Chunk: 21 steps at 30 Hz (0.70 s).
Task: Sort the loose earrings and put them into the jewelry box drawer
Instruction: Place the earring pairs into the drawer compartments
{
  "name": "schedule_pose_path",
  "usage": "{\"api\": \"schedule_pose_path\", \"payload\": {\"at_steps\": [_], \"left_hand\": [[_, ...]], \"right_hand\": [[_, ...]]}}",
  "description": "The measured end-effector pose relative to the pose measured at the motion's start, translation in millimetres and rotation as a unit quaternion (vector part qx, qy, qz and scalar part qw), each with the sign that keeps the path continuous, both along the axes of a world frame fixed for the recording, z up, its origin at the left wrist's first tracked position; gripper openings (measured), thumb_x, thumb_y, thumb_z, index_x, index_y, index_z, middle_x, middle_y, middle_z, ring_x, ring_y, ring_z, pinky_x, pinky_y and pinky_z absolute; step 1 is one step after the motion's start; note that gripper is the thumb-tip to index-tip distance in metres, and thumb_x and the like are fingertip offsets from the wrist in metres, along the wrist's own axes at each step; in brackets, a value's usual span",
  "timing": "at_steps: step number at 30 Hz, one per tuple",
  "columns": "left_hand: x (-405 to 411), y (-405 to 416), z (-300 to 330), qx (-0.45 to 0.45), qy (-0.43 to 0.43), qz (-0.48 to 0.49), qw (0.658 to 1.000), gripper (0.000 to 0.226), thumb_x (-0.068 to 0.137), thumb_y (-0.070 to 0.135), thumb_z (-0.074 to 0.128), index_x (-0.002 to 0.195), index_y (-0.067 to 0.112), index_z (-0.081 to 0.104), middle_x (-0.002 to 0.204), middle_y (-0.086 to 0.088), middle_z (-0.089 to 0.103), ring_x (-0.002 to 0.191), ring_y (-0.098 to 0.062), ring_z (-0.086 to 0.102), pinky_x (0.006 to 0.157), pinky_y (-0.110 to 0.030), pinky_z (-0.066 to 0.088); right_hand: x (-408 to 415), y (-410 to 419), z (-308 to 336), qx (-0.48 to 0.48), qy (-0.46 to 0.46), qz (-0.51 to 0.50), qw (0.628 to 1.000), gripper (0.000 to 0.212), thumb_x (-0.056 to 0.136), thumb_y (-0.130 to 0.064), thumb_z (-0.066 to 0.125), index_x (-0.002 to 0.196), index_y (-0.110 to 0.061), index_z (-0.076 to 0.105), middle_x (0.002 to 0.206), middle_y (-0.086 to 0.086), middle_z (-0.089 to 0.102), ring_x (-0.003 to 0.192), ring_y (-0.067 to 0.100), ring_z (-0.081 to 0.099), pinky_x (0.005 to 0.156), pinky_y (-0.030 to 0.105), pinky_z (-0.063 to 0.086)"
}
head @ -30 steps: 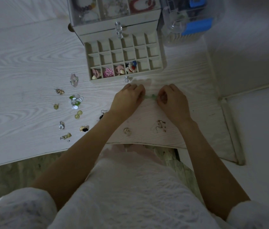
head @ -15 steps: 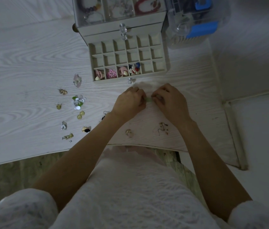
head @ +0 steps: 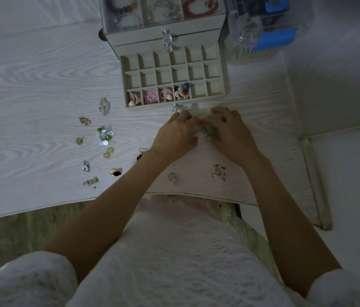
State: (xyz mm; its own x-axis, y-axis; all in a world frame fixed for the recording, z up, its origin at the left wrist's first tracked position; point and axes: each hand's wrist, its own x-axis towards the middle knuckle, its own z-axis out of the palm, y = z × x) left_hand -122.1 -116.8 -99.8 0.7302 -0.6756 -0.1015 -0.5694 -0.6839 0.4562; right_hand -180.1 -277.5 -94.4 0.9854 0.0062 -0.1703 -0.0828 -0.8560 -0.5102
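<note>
Green earrings point(head: 207, 130) pinched between both hands point(head: 203, 131); pairing underway. Next: placed in free drawer point(head: 223, 94) cell.

Pretty dim in here, everything looks grey-blue. The worktop point(head: 30, 85) is a pale white woodgrain board with a curved front edge. Below that edge there's a greenish, worn-looking floor point(head: 8, 229). Off to the right is a plain white surface point(head: 351, 173) with a raised strip along its edge.
</note>
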Motion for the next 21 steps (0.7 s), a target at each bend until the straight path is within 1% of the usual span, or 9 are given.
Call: {"api": "schedule_pose_path", "payload": {"at_steps": [3,6,8,11,13,15,16,19,21], "left_hand": [[0,-5,2,-0.025,-0.003,-0.010,1.000,0.013,0.080,0.003,0.061,0.093,0.003,0.065,0.087,-0.017,0.062,0.077,-0.033,0.059,0.063,-0.035,0.048],[3,-2,2,-0.023,-0.019,0.002,1.000,0.011,0.086,0.001,0.055,0.094,-0.001,0.063,0.086,-0.021,0.061,0.077,-0.036,0.058,0.066,-0.044,0.052],[8,4,4,-0.050,-0.035,0.022,0.998,0.016,0.089,0.001,0.052,0.101,-0.001,0.062,0.094,-0.021,0.062,0.083,-0.035,0.059,0.073,-0.038,0.051],[19,5,19,-0.138,-0.030,0.063,0.988,0.018,0.091,0.005,0.052,0.104,0.002,0.064,0.098,-0.017,0.061,0.081,-0.022,0.057,0.072,-0.024,0.043],[31,-2,27,-0.185,-0.001,0.103,0.977,0.017,0.091,0.007,0.052,0.103,0.005,0.064,0.096,-0.013,0.060,0.077,-0.018,0.057,0.069,-0.024,0.046],[44,-11,30,-0.210,0.027,0.137,0.968,0.016,0.091,0.009,0.053,0.102,0.008,0.064,0.095,-0.010,0.061,0.077,-0.018,0.058,0.069,-0.026,0.049],[50,-15,29,-0.207,0.029,0.142,0.967,0.016,0.090,0.009,0.054,0.102,0.009,0.064,0.094,-0.010,0.061,0.078,-0.019,0.059,0.070,-0.027,0.049],[63,-25,22,-0.145,0.010,0.133,0.980,0.015,0.087,0.011,0.056,0.099,0.006,0.065,0.091,-0.015,0.062,0.079,-0.026,0.059,0.071,-0.034,0.049],[68,-28,19,-0.095,-0.010,0.117,0.989,0.016,0.086,0.012,0.059,0.098,0.006,0.067,0.090,-0.017,0.064,0.084,-0.032,0.057,0.073,-0.037,0.047]], "right_hand": [[1,-4,-1,-0.003,-0.040,-0.026,0.999,0.019,0.086,-0.009,0.059,0.105,-0.007,0.064,0.114,0.010,0.057,0.098,0.027,0.051,0.077,0.033,0.045],[-5,-11,-3,-0.013,-0.056,-0.065,0.996,0.010,0.086,-0.008,0.059,0.094,-0.005,0.065,0.099,0.011,0.059,0.087,0.025,0.054,0.072,0.028,0.041],[-9,-14,-3,-0.014,-0.056,-0.097,0.994,0.009,0.086,-0.009,0.059,0.092,-0.004,0.063,0.094,0.011,0.059,0.082,0.022,0.054,0.071,0.027,0.040],[-11,-16,-1,0.007,-0.063,-0.146,0.987,0.007,0.087,-0.009,0.057,0.091,-0.005,0.061,0.087,0.009,0.062,0.074,0.014,0.050,0.068,0.026,0.039],[-11,-15,0,0.044,-0.069,-0.183,0.980,0.006,0.088,-0.008,0.055,0.090,-0.006,0.061,0.084,0.008,0.064,0.071,0.016,0.055,0.068,0.030,0.047],[-9,-14,2,0.093,-0.074,-0.220,0.968,0.006,0.089,-0.007,0.054,0.090,-0.006,0.060,0.082,0.007,0.066,0.072,0.018,0.060,0.070,0.032,0.051],[-8,-14,3,0.115,-0.075,-0.231,0.963,0.006,0.090,-0.007,0.053,0.091,-0.006,0.059,0.082,0.005,0.066,0.074,0.018,0.061,0.070,0.029,0.052],[-3,-11,10,0.169,-0.090,-0.243,0.951,0.007,0.090,-0.004,0.052,0.094,-0.006,0.058,0.084,0.000,0.063,0.078,0.014,0.061,0.069,0.009,0.046],[5,-10,16,0.190,-0.110,-0.241,0.945,0.008,0.090,-0.004,0.052,0.093,-0.007,0.058,0.086,0.000,0.064,0.079,0.014,0.061,0.070,0.010,0.047]]}}
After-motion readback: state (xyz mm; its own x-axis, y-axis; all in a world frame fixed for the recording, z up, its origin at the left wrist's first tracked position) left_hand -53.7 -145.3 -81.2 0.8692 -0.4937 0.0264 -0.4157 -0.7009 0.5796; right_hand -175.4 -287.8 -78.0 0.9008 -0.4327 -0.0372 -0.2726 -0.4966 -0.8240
